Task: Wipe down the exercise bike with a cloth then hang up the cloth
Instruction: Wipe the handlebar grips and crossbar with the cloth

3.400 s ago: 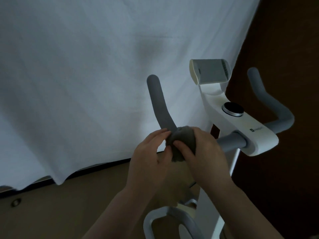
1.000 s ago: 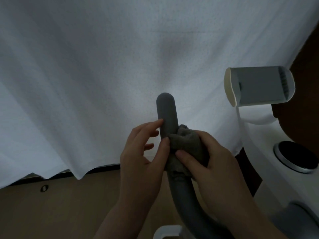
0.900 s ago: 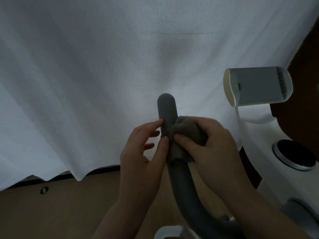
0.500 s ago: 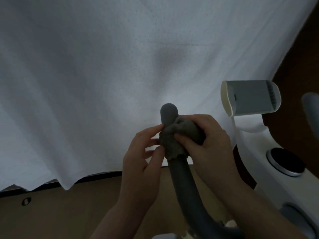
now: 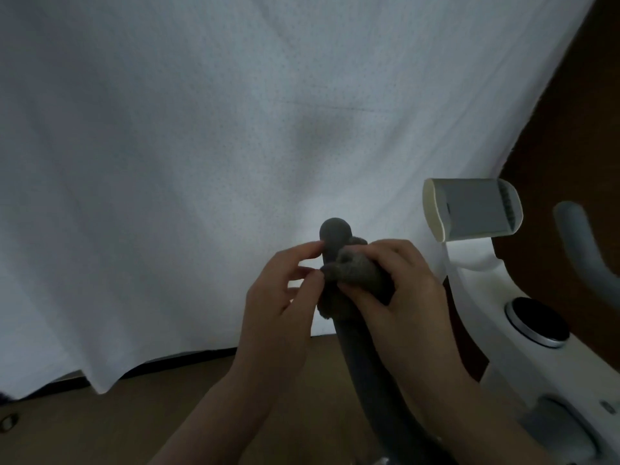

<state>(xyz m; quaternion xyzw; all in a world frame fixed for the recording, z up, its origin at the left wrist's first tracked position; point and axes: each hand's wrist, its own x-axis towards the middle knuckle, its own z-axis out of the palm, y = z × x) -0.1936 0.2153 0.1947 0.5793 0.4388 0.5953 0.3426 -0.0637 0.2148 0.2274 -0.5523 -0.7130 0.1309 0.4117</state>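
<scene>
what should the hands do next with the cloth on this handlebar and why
Probably slide the cloth up over the left handlebar's bare rounded tip: the right hand grips it just below, and the left hand pinches its edge.

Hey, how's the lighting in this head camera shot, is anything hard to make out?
Head view: dim and low in contrast; the grey cloth nearly blends into the grey handlebar. Head view: a soft shadow lies on the white sheet. Head view: wide-angle bending at the edges; no glare.
</scene>
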